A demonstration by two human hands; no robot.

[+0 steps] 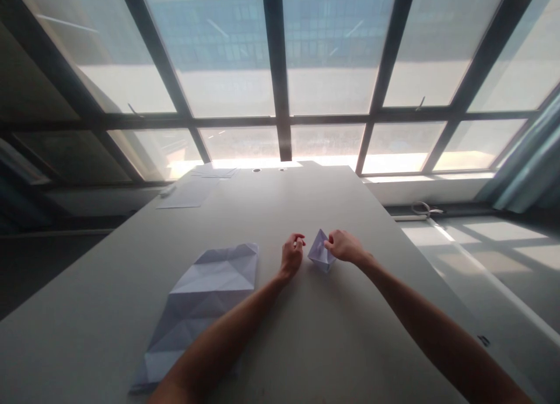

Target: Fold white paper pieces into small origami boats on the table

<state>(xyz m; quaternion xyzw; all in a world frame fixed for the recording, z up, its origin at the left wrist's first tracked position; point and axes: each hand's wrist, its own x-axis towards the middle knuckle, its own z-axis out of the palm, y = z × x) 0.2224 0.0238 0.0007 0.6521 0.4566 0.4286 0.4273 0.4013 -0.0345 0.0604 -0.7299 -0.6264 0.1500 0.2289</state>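
Note:
A small folded white paper shape [320,252] stands on the grey table [280,334] in front of me. My right hand [345,246] pinches its upper right edge with thumb and fingers. My left hand [292,253] hovers just left of the shape, fingers curled inward, not touching it and holding nothing that I can see. A large creased white sheet [205,302] lies flat on the table to the left, partly under my left forearm.
Flat paper sheets [192,191] lie at the table's far left corner. Two small round holes [256,170] sit near the far edge. A wall of large windows [280,71] stands beyond. The floor drops off at the right.

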